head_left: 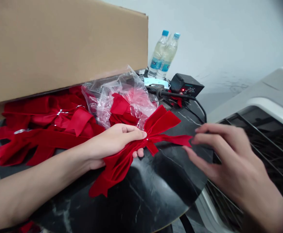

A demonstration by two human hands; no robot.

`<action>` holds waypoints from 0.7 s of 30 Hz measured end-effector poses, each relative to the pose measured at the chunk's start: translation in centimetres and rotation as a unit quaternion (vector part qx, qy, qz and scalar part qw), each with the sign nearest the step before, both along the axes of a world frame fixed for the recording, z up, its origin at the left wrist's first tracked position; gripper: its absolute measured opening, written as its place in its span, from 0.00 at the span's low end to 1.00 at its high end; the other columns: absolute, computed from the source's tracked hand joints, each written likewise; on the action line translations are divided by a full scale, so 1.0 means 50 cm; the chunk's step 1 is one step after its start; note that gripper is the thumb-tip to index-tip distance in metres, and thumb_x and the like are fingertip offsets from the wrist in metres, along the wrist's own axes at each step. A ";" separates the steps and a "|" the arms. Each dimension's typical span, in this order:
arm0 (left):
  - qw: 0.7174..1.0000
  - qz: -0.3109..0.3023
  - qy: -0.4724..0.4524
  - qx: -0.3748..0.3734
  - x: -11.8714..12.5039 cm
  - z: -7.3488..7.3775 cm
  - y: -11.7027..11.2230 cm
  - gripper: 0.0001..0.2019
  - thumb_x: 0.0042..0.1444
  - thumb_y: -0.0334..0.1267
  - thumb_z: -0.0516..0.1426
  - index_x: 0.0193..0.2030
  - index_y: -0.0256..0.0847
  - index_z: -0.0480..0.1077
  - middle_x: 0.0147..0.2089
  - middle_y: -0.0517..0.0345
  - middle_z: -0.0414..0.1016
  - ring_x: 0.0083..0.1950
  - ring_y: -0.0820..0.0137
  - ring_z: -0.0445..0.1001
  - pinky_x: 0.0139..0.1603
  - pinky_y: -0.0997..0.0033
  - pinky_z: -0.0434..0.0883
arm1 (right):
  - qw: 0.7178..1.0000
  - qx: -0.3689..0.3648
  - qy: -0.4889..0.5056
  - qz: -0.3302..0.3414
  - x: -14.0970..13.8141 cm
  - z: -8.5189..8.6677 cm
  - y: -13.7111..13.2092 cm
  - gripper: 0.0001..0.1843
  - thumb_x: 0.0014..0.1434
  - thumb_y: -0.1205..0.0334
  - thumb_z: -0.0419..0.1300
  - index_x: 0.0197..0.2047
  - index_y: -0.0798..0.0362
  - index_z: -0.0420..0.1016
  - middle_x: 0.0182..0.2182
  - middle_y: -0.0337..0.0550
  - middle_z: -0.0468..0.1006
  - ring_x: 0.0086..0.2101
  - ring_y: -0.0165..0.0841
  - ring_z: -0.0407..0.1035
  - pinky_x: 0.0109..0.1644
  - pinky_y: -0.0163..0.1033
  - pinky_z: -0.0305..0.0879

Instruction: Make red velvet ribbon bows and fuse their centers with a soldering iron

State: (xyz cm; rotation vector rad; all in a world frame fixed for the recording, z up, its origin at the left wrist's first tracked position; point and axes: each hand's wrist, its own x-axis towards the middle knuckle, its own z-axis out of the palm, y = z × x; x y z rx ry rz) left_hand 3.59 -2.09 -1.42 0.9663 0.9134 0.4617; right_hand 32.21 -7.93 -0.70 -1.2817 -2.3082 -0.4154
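My left hand is closed round the middle of a red velvet bow, pinching it at the knot above a round black marble table. The bow's loops fan out up and right, and its tails hang down to the left. My right hand hovers just right of the bow with fingers stretched out, their tips close to the end of one ribbon tail. It holds nothing.
A heap of more red bows and a crumpled clear plastic bag lie behind, under a large cardboard box. Two water bottles, a black control unit with a cable, and a grey appliance with a grille stand at right.
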 end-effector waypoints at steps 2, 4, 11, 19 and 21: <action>1.000 -0.005 -0.009 -0.011 0.001 0.000 -0.001 0.14 0.64 0.45 0.61 0.33 0.37 0.74 0.27 0.55 0.76 0.26 0.77 0.70 0.25 0.83 0.65 | 0.995 -0.027 0.041 0.083 -0.041 0.000 -0.025 0.14 0.65 0.68 0.66 0.53 0.52 0.75 0.51 0.50 0.75 0.47 0.39 0.74 0.52 0.43 0.75; 1.000 -0.008 -0.016 -0.021 0.003 -0.001 -0.002 0.14 0.64 0.46 0.61 0.34 0.37 0.74 0.27 0.55 0.76 0.25 0.77 0.70 0.25 0.83 0.65 | 0.988 -0.040 0.057 0.141 -0.072 -0.008 -0.027 0.19 0.65 0.72 0.65 0.59 0.52 0.74 0.53 0.50 0.75 0.49 0.37 0.75 0.54 0.40 0.75; 0.999 -0.020 -0.031 0.000 0.000 -0.004 -0.003 0.13 0.66 0.44 0.59 0.34 0.37 0.76 0.28 0.55 0.77 0.27 0.76 0.72 0.28 0.82 0.68 | 0.965 -0.031 0.084 0.246 -0.100 -0.030 0.028 0.17 0.66 0.77 0.60 0.56 0.58 0.77 0.52 0.54 0.79 0.49 0.40 0.76 0.52 0.45 0.78; 0.999 -0.010 -0.035 -0.005 -0.001 0.001 -0.003 0.14 0.65 0.45 0.60 0.34 0.37 0.75 0.28 0.56 0.77 0.26 0.76 0.72 0.27 0.82 0.67 | 0.971 -0.023 0.127 0.200 -0.109 -0.028 0.016 0.18 0.65 0.77 0.62 0.56 0.54 0.78 0.50 0.51 0.80 0.47 0.39 0.78 0.49 0.42 0.79; 0.999 -0.010 -0.032 -0.002 0.000 0.000 -0.003 0.13 0.65 0.44 0.60 0.33 0.37 0.76 0.28 0.56 0.78 0.27 0.76 0.72 0.28 0.82 0.69 | 0.973 -0.025 0.093 0.208 -0.108 -0.021 0.014 0.17 0.65 0.78 0.61 0.55 0.56 0.78 0.51 0.52 0.81 0.50 0.41 0.77 0.52 0.45 0.79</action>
